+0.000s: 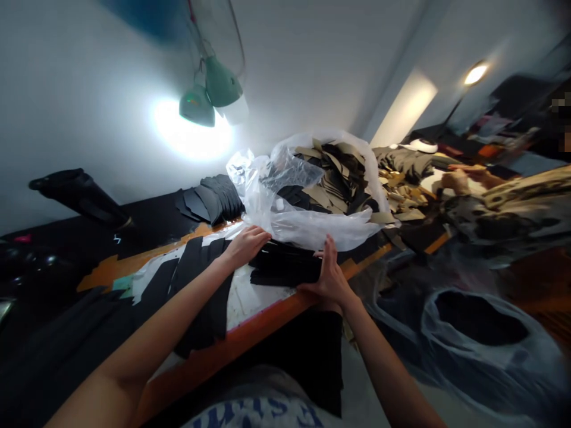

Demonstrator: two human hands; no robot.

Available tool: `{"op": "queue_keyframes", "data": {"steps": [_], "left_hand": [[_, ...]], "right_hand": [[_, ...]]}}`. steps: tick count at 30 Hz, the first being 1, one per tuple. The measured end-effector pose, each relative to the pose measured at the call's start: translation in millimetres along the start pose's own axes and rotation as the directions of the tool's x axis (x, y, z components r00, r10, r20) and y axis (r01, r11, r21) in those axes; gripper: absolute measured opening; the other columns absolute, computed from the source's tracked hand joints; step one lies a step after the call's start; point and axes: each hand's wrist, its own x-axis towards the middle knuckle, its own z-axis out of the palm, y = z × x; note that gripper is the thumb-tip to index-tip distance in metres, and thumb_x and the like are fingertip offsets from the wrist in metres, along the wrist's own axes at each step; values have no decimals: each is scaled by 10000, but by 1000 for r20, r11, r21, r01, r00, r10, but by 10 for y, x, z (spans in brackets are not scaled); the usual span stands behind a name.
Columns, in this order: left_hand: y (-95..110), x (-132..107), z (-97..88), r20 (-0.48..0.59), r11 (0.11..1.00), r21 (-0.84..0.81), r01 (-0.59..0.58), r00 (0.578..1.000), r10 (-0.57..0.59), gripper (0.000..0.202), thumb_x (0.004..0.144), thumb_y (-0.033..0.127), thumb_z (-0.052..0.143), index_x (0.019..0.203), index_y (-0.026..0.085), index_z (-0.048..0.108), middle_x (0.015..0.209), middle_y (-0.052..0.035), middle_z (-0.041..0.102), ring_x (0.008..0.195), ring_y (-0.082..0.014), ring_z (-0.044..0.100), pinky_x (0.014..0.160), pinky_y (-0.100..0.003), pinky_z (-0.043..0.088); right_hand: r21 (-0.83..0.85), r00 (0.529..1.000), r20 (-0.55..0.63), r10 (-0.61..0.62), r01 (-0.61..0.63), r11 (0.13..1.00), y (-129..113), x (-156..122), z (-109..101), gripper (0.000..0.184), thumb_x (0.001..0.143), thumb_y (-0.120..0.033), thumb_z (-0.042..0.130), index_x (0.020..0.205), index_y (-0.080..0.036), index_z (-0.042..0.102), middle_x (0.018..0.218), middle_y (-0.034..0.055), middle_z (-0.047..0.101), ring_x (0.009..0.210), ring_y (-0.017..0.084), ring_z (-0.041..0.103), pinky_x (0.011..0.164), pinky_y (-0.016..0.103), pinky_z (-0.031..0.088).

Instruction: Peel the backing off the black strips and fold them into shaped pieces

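My left hand (247, 246) lies flat, its fingertips against the lower edge of a clear plastic bag (321, 230). The bag is heaped with black and tan cut sheet pieces (334, 178), possibly leather. My right hand (329, 276) stands on its edge with straight fingers, pressed against the end of a low stack of black cut pieces (283, 267). The stack lies partly under the bag. Long black pieces (198, 279) lie on the white-topped table (243, 303) below my left forearm.
A stack of black pieces (216, 199) lies behind the bag. The table's orange edge (232, 345) runs close to my body. A translucent bag (473, 321) with a dark opening sits at right. Mixed scraps (401, 190) are heaped further right. Green lamps (212, 95) hang above.
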Motion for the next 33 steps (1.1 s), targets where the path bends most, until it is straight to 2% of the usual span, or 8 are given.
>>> {"op": "queue_keyframes", "data": {"steps": [5,8,11,15,19,23,27,33], "left_hand": [[-93,-55,2,159,997,-23,69,985,-65,489,1049,523,354,1359,227,590,1232,-100,684,1163,-253,612,1036,-450,458],[-42,-160,27,297,996,-22,91,952,-80,942,805,726,666,1545,211,391,1494,-172,498,1369,-362,468,1139,-566,360],[2,-239,46,355,995,-47,91,932,-68,1276,557,737,843,1572,153,335,1517,-229,427,1371,-405,457,1149,-546,372],[-20,-277,-6,212,983,-130,129,972,-99,1032,742,703,741,1557,194,364,1408,-173,529,1239,-321,562,1095,-471,437],[7,-319,97,157,939,-179,293,951,-267,692,954,641,469,1465,176,514,1406,-159,555,1342,-345,490,1188,-557,308],[62,-290,304,137,892,-289,347,937,-320,557,1029,521,298,1391,202,577,1405,-101,561,1343,-230,512,1190,-388,366],[-54,-227,328,-25,807,-346,479,855,-518,557,1028,456,231,1318,126,575,1395,-159,545,1374,-254,464,1222,-429,305],[-126,-245,244,105,733,-449,510,845,-524,592,1001,565,276,1211,151,643,1252,-104,675,1219,-229,605,1119,-361,431]], "right_hand": [[-101,989,145,10,5,995,-1,38,-106,1244,649,-695,851,1635,-275,220,1481,170,503,1337,433,460,1084,625,410],[-116,985,162,57,-38,993,-3,64,-130,1150,629,-708,855,1566,-236,385,1382,151,591,1272,405,522,1076,594,418],[-15,989,141,49,-48,999,-19,77,-127,972,662,-660,861,1444,-195,519,1277,135,647,1172,336,614,1018,476,494],[9,998,68,-12,11,1000,-23,52,-166,832,726,-627,834,1392,-212,559,1263,127,655,1162,316,623,1025,442,490],[-22,991,133,-13,16,1000,44,-4,-184,1114,677,-668,852,1579,-231,363,1419,143,555,1284,364,530,1105,532,417],[70,993,120,-22,14,997,99,-49,-124,1231,656,-663,867,1630,-230,253,1487,155,479,1346,365,465,1154,529,381],[107,996,88,12,-22,994,125,-61,-75,1076,720,-661,825,1589,-234,355,1394,146,537,1275,347,514,1113,516,427],[166,999,-35,-6,11,986,137,-38,-51,783,774,-637,796,1397,-217,576,1224,123,616,1153,306,577,1036,460,483]]}}
